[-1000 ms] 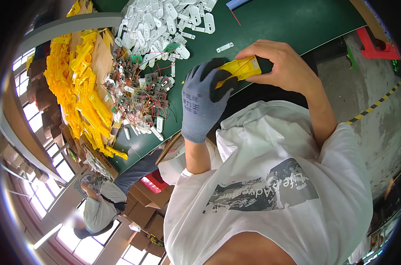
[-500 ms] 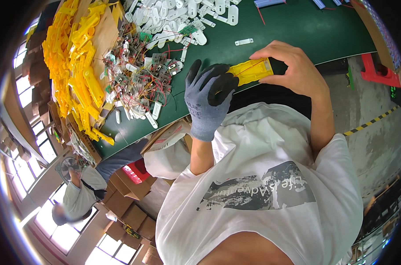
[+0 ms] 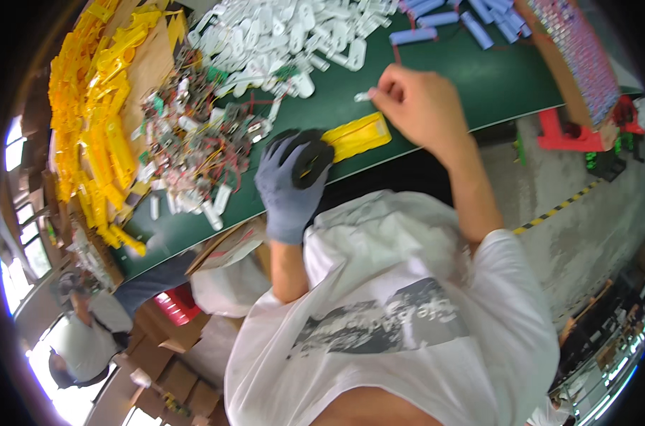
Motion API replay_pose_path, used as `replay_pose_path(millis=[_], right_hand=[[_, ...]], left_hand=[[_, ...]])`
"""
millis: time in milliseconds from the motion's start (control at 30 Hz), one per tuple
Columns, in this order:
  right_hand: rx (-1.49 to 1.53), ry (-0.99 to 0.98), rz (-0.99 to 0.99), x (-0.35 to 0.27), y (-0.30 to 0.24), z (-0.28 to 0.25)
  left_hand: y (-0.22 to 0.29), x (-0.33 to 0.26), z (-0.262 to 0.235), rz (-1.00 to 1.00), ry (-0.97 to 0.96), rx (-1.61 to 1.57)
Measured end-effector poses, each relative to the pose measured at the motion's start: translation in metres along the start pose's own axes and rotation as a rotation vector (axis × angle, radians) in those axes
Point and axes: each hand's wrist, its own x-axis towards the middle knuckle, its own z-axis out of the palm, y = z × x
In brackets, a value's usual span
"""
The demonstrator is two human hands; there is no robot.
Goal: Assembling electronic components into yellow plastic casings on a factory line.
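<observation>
My left hand point(image 3: 294, 174), in a grey-blue glove with black palm and fingers, is closed round one end of a yellow plastic housing point(image 3: 361, 138). The housing lies low over the table's near edge, its long open side facing up. My bare right hand point(image 3: 422, 103) is just beyond the housing's right end. Its thumb and forefinger are pinched at the end of a small white plastic strip point(image 3: 362, 96) on the green table. The other fingers of that hand are curled in.
On the green table point(image 3: 478, 89) are heaped white plastic parts point(image 3: 280, 35), wired circuit boards point(image 3: 194, 135), yellow housings point(image 3: 95, 135) at the left and purple-blue battery cells point(image 3: 476, 30) at the back right. A cardboard box point(image 3: 560, 60) stands at the right edge. Another person point(image 3: 84, 341) sits at the lower left.
My right hand has let go of the yellow housing and moved to the small white strip. My left hand keeps its hold. The whole view has shifted, showing more battery cells.
</observation>
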Motion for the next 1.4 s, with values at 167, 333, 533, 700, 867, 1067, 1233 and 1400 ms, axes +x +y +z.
replay_pose_path(millis=[167, 333, 533, 700, 867, 1067, 1233, 1400], right_hand=[[-0.026, 0.187, -0.091, -0.005, 0.011, 0.007], [-0.048, 0.314, -0.195, 0.001, 0.013, 0.017], [-0.08, 0.354, -0.213, 0.0, 0.018, 0.016], [-0.024, 0.286, -0.166, 0.003, 0.014, 0.015], [0.085, 0.291, -0.094, 0.006, 0.011, 0.014], [0.368, 0.353, -0.25, -0.011, 0.026, 0.005], [0.482, 0.123, -0.379, -0.029, 0.03, -0.011], [0.166, 0.053, -0.537, -0.026, 0.026, -0.013]], left_hand=[[0.006, 0.005, 0.003, -0.032, -0.034, -0.036], [0.002, 0.01, 0.0, -0.023, 0.02, 0.004], [0.001, 0.014, 0.01, -0.009, 0.05, -0.04], [-0.002, 0.015, 0.013, 0.004, 0.007, -0.084], [-0.002, 0.015, 0.019, 0.033, 0.004, -0.132], [-0.004, 0.013, 0.022, 0.028, 0.038, -0.118], [-0.006, 0.014, 0.021, 0.045, 0.014, -0.143], [-0.005, 0.016, 0.024, 0.038, 0.0, -0.154]])
